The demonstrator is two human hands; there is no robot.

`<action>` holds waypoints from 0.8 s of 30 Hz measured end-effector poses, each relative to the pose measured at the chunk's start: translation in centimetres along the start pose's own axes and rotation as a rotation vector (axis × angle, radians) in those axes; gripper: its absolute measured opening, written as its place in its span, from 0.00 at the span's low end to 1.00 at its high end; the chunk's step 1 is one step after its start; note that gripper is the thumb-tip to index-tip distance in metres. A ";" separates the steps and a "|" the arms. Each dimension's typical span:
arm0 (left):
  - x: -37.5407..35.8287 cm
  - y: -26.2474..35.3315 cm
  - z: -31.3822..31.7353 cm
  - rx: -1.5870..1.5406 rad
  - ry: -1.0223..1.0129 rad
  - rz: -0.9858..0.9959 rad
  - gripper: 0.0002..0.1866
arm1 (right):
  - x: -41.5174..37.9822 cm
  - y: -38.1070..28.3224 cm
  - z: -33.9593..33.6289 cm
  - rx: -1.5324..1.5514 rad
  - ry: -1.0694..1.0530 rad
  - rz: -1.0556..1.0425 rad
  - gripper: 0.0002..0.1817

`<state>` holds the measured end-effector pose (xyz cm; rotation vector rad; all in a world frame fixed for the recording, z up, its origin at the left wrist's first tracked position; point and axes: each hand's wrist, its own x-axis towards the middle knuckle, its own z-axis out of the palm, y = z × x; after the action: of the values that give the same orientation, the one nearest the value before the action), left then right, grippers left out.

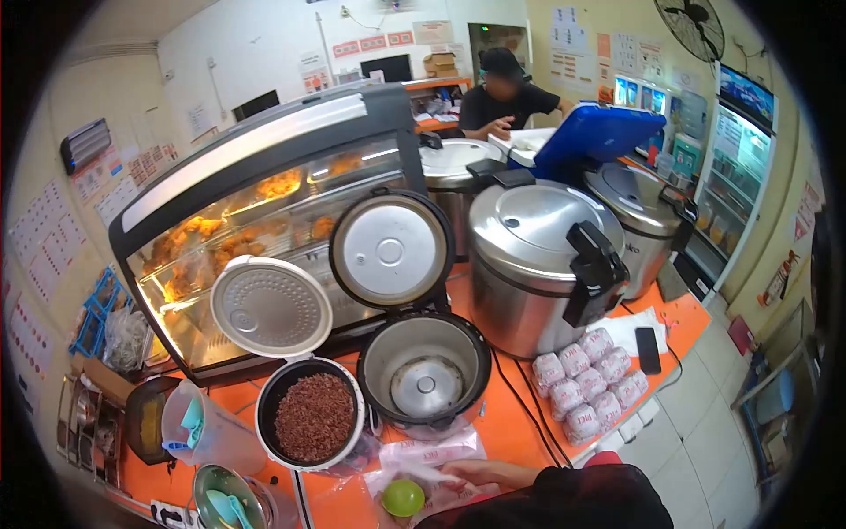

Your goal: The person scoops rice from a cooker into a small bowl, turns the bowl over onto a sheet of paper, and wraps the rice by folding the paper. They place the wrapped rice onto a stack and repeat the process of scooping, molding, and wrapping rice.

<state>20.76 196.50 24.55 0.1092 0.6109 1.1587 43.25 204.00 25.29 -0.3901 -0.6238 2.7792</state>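
At the bottom edge, my left hand (388,516) is mostly cut off, its fingers closed on a small light-green cup (404,498). My right hand (480,474) reaches in from the right, below a black sleeve, and pinches a pale wrapping sheet (432,473); its fingertips are somewhat blurred. More printed wrappers (441,448) lie on the orange table just beyond. Beyond my left hand stands an open rice cooker with reddish-brown rice (313,419). Next to it, a larger open cooker (427,383) shows a bare metal bottom.
Several wrapped rice packs (590,383) and a phone (648,350) lie right. Closed steel cookers (546,264) and a lit fried-chicken case (264,220) stand behind. A pitcher (211,432) and a pot with utensils (231,498) are left. A person (511,97) sits opposite.
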 end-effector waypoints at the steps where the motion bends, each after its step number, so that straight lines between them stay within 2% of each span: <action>1: -0.1 0.0 -0.3 -0.009 -0.003 -0.003 0.33 | -0.9 1.6 -2.0 0.074 0.081 -0.014 0.15; 2: -0.4 0.0 -0.5 -0.023 -0.010 -0.004 0.33 | -1.6 2.9 -2.4 0.145 0.163 -0.028 0.14; 3: -0.5 -0.1 -0.5 -0.019 -0.015 0.003 0.33 | -2.1 4.4 -2.6 0.077 0.387 -0.064 0.13; 4: -0.4 -0.3 -0.4 0.016 -0.029 0.024 0.33 | -2.6 5.3 -3.0 0.105 0.453 -0.093 0.14; 5: -0.7 -0.1 1.3 0.239 -0.017 0.127 0.32 | -3.2 4.7 -0.9 0.132 0.519 -0.119 0.14; 6: -0.6 -0.2 0.7 -0.030 -0.011 0.032 0.33 | -3.5 4.4 0.6 0.163 0.585 -0.141 0.15; 8: 0.3 0.1 -1.7 -0.562 0.021 -0.150 0.37 | -2.9 4.5 -0.7 0.123 0.488 -0.137 0.15; 9: 0.8 0.0 -2.5 -0.544 0.043 -0.157 0.38 | -2.6 4.4 -0.8 0.103 0.434 -0.140 0.15; 12: 1.4 -0.1 -3.0 -0.336 0.000 -0.120 0.40 | -2.3 4.2 -0.4 0.027 0.544 -0.189 0.16; 13: 1.3 0.1 -2.9 -0.475 -0.001 -0.161 0.40 | -1.7 4.4 -1.0 0.025 0.638 -0.130 0.16; 16: 1.7 -0.3 -4.0 -0.153 0.009 -0.086 0.40 | -0.9 4.6 -1.9 -0.243 0.702 -0.125 0.17; 19: 1.9 -0.4 -4.4 -0.118 -0.069 -0.081 0.40 | 0.3 5.2 -3.6 -0.256 0.751 -0.111 0.19; 22: 1.8 -0.3 -4.2 -0.074 -0.060 -0.069 0.40 | 0.8 6.0 -5.1 -0.243 0.761 -0.121 0.19; 24: 1.9 -0.4 -4.3 -0.072 -0.041 -0.054 0.41 | 0.2 5.2 -3.3 -0.224 0.785 -0.105 0.18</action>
<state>19.44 197.01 20.06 0.0543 0.5320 1.1223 43.14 200.81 20.05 -1.3486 -0.7055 2.1820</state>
